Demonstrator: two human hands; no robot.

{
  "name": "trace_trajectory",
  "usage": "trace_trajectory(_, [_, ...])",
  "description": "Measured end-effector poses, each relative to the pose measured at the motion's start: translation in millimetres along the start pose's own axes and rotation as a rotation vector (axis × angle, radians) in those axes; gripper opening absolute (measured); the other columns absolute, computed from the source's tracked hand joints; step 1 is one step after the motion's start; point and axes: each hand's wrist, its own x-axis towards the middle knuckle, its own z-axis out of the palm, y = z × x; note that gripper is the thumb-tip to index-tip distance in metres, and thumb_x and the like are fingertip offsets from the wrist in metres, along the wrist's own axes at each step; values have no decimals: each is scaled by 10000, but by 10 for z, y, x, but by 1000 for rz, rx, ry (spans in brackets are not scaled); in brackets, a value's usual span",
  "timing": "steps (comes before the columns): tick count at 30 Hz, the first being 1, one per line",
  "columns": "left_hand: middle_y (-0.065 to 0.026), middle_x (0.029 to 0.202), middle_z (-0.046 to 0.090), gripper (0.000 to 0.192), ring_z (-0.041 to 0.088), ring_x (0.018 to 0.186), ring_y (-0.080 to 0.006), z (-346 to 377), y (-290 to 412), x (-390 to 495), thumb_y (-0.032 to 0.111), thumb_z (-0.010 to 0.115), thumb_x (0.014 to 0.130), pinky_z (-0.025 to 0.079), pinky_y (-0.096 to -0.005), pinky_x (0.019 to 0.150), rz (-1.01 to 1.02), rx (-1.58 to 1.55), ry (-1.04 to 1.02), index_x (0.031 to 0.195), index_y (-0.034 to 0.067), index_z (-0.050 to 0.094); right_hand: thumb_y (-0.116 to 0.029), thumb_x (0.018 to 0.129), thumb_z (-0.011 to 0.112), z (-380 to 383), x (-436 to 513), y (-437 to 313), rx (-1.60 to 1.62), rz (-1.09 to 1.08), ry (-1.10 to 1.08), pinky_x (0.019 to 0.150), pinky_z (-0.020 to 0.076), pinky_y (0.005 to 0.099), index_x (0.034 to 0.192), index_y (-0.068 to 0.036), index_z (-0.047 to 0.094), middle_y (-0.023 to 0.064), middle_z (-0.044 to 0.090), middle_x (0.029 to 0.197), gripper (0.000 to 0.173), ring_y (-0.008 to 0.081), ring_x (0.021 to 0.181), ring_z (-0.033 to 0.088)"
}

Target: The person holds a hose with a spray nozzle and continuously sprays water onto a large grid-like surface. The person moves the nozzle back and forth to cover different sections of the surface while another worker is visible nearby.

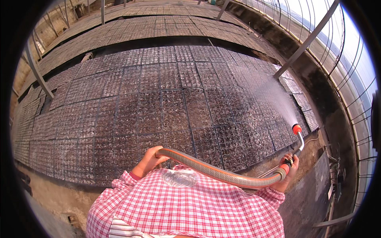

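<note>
My right hand is closed around the grip of a watering wand with an orange spray head. A fan of water leaves the head towards the upper left and falls over seedling trays filled with dark soil. My left hand holds a grey garden hose with orange stripes. In front of my chest the hose runs across to the wand's connector at my right hand. The trays near the middle look darker than those at the far left. No seedlings can be made out.
More tray rows lie beyond a dark gap. Slanted metal posts stand among the rows at the left, and another post rises at the right. A low wall with a wire-ribbed frame borders the right side. Bare ground runs along the near edge.
</note>
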Motion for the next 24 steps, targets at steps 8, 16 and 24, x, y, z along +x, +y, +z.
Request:
trace_trajectory(8, [-17, 694, 556, 57, 524, 581, -88, -262, -28, -203, 4, 580, 785, 440, -223, 469, 10, -170, -20, 785, 22, 526, -182, 822, 492, 378, 101, 746, 103, 383, -42, 550, 478, 283, 737, -42, 427, 33, 455, 651, 176, 137, 604, 499])
trace_trajectory(16, [-18, 675, 542, 155, 534, 607, -102, -508, -2, -721, 87, 658, 770, 426, -245, 538, 140, 26, 222, 689, 47, 532, -147, 803, 507, 1207, 23, 1929, 220, 909, -68, 541, 472, 268, 761, -17, 433, 33, 451, 631, 155, 128, 577, 491])
trace_trajectory(24, [-16, 668, 555, 150, 563, 593, -107, -547, -79, -942, 93, 662, 765, 440, -235, 510, 289, 138, 283, 700, 49, 535, -144, 827, 508, 1908, -480, 2655, 157, 1193, -164, 542, 480, 242, 803, 6, 416, 59, 487, 689, 177, 132, 601, 509])
